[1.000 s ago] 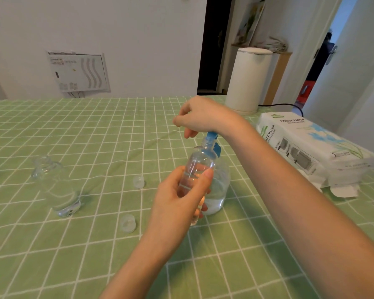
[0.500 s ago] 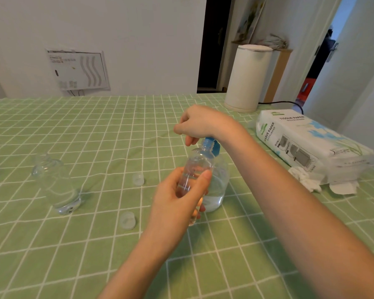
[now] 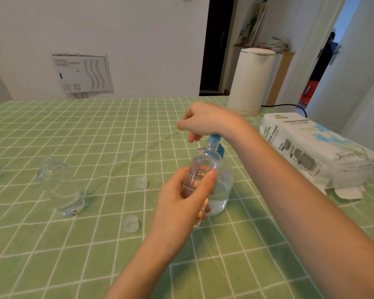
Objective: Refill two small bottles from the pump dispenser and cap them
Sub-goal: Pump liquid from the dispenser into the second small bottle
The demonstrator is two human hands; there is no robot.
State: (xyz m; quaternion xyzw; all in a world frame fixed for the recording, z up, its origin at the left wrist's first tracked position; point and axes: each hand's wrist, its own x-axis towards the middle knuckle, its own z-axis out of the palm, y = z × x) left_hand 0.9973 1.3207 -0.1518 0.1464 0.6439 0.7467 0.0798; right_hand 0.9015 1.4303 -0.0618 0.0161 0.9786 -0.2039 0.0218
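Single head-worn wide-angle view, looking forward and down across the green checked table, close above both hands, far wall behind.
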